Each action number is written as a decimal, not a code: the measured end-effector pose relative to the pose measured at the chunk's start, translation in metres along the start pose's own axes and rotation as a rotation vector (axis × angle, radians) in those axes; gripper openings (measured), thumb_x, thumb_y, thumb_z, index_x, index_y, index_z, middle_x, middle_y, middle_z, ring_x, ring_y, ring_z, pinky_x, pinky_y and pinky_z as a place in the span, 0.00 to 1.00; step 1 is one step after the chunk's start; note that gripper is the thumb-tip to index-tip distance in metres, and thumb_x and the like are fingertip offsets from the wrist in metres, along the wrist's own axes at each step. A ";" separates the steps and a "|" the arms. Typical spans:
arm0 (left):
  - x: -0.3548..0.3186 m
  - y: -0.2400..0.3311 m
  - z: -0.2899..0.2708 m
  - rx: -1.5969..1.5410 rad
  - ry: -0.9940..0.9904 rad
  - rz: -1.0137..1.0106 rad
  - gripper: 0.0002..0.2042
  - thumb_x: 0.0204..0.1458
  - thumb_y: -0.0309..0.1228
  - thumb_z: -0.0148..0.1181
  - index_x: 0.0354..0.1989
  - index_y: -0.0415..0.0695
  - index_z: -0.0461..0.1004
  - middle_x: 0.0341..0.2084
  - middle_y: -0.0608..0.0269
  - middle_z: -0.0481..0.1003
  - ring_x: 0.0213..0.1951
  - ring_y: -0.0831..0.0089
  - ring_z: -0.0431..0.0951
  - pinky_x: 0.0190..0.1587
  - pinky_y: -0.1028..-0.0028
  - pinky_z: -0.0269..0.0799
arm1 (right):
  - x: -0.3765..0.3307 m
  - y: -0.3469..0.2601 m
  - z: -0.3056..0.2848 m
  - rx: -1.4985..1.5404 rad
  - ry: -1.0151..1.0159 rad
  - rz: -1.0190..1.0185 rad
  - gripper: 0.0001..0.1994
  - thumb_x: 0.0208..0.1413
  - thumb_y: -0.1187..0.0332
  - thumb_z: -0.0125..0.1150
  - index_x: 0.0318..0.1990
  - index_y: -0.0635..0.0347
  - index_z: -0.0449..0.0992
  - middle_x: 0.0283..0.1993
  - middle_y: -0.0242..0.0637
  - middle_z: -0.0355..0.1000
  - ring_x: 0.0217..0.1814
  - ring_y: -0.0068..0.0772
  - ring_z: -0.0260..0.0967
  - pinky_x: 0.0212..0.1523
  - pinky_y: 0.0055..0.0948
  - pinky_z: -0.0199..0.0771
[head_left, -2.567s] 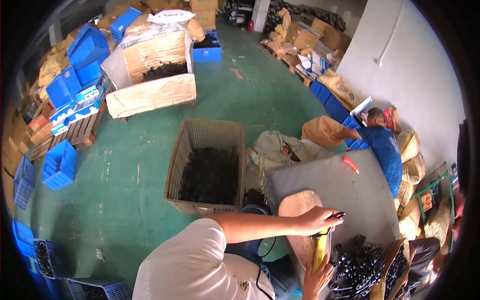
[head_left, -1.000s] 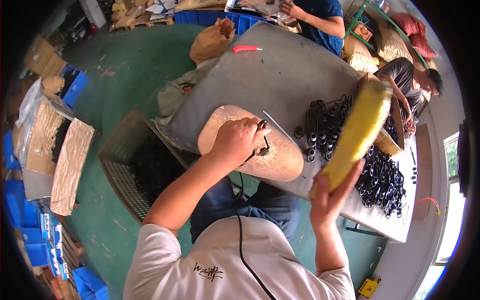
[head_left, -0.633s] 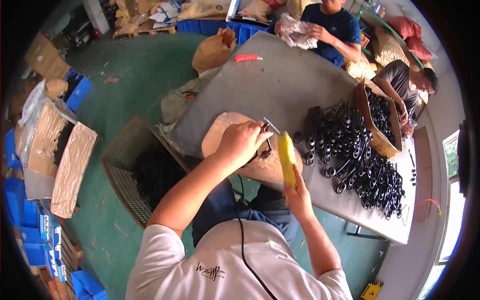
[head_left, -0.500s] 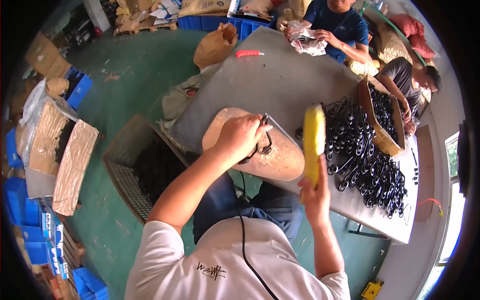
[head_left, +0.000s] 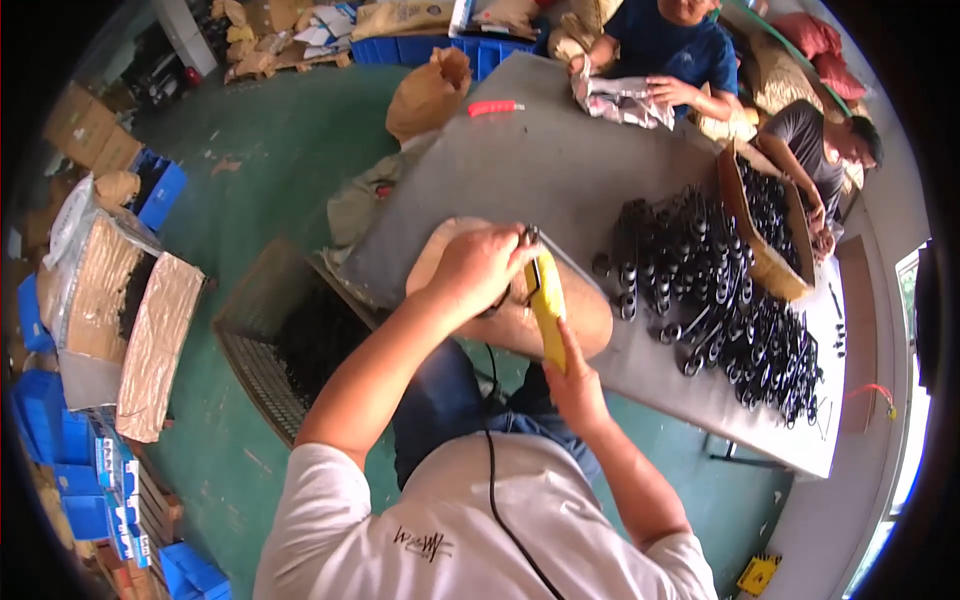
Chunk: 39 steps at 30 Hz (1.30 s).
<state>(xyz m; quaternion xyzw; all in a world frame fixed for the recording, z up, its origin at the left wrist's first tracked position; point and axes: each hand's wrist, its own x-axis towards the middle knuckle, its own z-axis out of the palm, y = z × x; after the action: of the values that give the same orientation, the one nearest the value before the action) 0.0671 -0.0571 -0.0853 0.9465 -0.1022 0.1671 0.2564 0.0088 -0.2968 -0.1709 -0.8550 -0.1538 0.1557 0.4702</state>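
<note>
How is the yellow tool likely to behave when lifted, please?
The yellow tool is probably stiff, as it looks straight though the right hand grips only its lower end. It may be light, since apparently that hand alone holds it.

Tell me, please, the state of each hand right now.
Left hand: closed, holding a black part.
Right hand: closed, holding a yellow tool.

My left hand (head_left: 478,268) grips a bent black piece (head_left: 530,238) over a tan board (head_left: 588,312) while my right hand (head_left: 580,392) holds a yellow tool (head_left: 549,312) right by it.
</note>
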 end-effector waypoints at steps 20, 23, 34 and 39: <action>-0.021 0.052 0.018 -0.401 0.093 -0.007 0.09 0.59 0.29 0.62 0.40 0.38 0.69 0.30 0.55 0.76 0.32 0.66 0.81 0.36 0.71 0.75 | -0.021 -0.049 -0.065 -0.022 0.647 -0.354 0.34 0.62 0.76 0.54 0.74 0.61 0.48 0.60 0.51 0.67 0.55 0.40 0.71 0.55 0.36 0.72; -0.019 0.052 0.017 -0.427 0.078 -0.037 0.09 0.57 0.28 0.63 0.39 0.38 0.69 0.31 0.54 0.77 0.33 0.64 0.81 0.35 0.68 0.75 | -0.002 -0.019 -0.021 0.021 0.368 -0.118 0.36 0.59 0.78 0.54 0.74 0.53 0.49 0.55 0.67 0.68 0.55 0.62 0.70 0.55 0.43 0.70; -0.029 0.045 0.007 -0.397 0.158 -0.054 0.08 0.57 0.29 0.64 0.37 0.37 0.73 0.28 0.59 0.76 0.27 0.76 0.75 0.32 0.76 0.73 | -0.003 -0.023 -0.051 0.025 0.209 0.028 0.32 0.62 0.73 0.55 0.73 0.45 0.55 0.44 0.56 0.74 0.40 0.47 0.76 0.42 0.39 0.76; -0.059 0.017 -0.046 -0.465 0.378 -0.320 0.08 0.62 0.30 0.59 0.42 0.40 0.70 0.32 0.71 0.71 0.34 0.84 0.70 0.37 0.79 0.70 | 0.010 -0.012 -0.061 -0.179 0.161 -0.227 0.35 0.58 0.70 0.60 0.72 0.42 0.54 0.43 0.58 0.73 0.45 0.64 0.73 0.46 0.49 0.75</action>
<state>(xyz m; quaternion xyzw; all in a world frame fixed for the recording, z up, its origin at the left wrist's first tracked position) -0.0038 -0.0408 -0.0619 0.8190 0.0615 0.2693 0.5029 0.0414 -0.3323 -0.1308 -0.8802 -0.2247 0.0184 0.4177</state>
